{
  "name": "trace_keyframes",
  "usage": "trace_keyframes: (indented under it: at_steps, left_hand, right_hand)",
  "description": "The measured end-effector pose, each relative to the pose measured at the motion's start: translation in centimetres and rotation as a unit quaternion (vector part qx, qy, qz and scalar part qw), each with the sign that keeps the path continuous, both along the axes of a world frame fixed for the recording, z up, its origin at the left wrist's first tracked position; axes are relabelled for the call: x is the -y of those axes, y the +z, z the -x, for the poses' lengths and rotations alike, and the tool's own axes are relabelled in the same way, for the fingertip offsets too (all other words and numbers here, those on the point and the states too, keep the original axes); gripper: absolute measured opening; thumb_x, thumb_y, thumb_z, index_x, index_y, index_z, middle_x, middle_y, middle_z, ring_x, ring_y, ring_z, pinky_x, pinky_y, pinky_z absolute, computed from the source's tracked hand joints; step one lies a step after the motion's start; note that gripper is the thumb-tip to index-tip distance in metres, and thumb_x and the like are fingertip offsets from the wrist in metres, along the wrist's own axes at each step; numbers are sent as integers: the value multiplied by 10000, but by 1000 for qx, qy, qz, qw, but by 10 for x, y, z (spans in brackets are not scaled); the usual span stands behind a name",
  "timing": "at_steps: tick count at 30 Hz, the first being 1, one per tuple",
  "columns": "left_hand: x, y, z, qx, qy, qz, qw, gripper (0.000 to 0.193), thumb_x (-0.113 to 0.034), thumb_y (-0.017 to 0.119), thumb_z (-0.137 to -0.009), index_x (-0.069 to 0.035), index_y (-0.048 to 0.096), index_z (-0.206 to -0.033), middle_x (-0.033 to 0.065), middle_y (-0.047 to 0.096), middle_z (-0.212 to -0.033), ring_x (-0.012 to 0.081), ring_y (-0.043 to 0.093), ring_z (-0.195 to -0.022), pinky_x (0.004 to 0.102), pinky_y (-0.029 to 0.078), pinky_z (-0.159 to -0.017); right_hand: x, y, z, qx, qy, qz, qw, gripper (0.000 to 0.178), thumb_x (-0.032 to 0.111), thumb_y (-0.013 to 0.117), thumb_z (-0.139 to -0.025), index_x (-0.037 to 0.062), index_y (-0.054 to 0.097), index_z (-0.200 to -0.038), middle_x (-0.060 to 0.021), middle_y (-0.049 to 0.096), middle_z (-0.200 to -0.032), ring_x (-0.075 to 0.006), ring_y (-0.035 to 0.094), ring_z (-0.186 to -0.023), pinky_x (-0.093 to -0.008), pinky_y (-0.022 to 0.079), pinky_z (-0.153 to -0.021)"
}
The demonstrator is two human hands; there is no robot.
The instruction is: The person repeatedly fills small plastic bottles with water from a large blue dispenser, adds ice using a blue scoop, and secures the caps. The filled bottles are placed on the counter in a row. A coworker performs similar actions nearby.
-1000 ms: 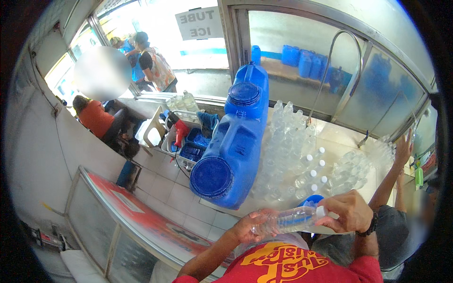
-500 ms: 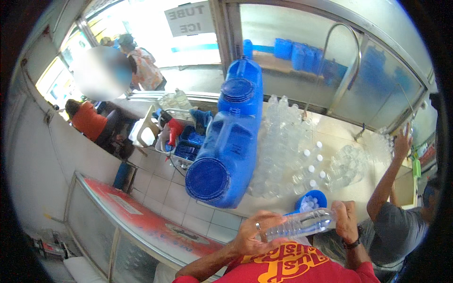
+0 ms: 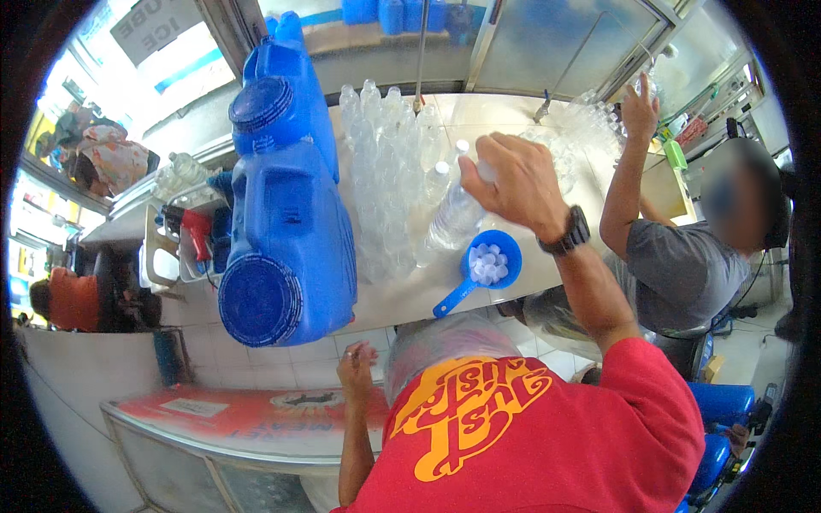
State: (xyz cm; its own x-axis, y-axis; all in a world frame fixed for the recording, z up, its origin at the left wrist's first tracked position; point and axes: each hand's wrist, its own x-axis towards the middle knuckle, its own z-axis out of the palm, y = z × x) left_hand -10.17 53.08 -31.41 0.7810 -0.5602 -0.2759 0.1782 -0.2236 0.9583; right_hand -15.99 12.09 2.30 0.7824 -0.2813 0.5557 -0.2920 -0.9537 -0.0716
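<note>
My right hand (image 3: 513, 184) grips the top of a clear plastic bottle (image 3: 451, 221) and holds it upright on the white counter (image 3: 402, 299), at the edge of a dense group of clear capped bottles (image 3: 385, 171). My left hand (image 3: 357, 359) hangs low in front of the tiled counter face with bent fingers and nothing visible in it, beside a clear plastic bag (image 3: 445, 338). A blue scoop (image 3: 492, 261) filled with white caps lies just right of the held bottle.
Two large blue jugs (image 3: 286, 248) lie along the counter's left side. A co-worker in a grey shirt (image 3: 676, 265) stands at the right, one hand (image 3: 640, 94) raised to more bottles. A red-topped glass case (image 3: 256, 410) sits below. Other people are at far left.
Both hands held the bottle crosswise at my chest before. My left hand has let go and dropped, and my right hand has carried the bottle up onto the counter.
</note>
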Motion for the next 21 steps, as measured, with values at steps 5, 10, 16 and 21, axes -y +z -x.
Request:
trace_keyframes:
  at_steps: [5,10,16,21]
  left_hand:
    - [-122,-205,68,172,-282,-335,883,245,-203,579,-995,-54,755,-1077,164,760,-987,320,731,-903,452,576,-791]
    - [-140,-246,106,48,-195,-380,903,229,-260,631,-980,-64,734,-1040,105,744,-994,306,695,-895,447,566,-812]
    - [-156,-184,60,-402,255,58,877,125,-158,606,-998,-100,708,-1040,22,698,-955,205,677,-919,355,528,-843]
    - [-157,-110,44,-313,275,169,893,133,-258,675,-964,-138,694,-1020,43,712,-992,241,675,-970,437,549,-914]
  right_hand:
    - [36,-71,-36,-105,-23,-19,994,399,420,684,-948,38,681,-832,-152,698,-789,-348,695,-734,-477,549,-664]
    - [54,-161,-61,-210,-13,-48,976,464,499,650,-960,38,693,-915,-176,716,-868,-380,713,-798,-516,563,-698]
    - [51,-216,-66,-280,29,-104,954,476,468,656,-999,13,651,-1141,-183,693,-1056,-380,704,-890,-514,553,-813]
    - [46,-183,-10,-44,78,-143,986,449,442,672,-996,36,672,-1188,-172,701,-1050,-390,692,-906,-501,551,-813]
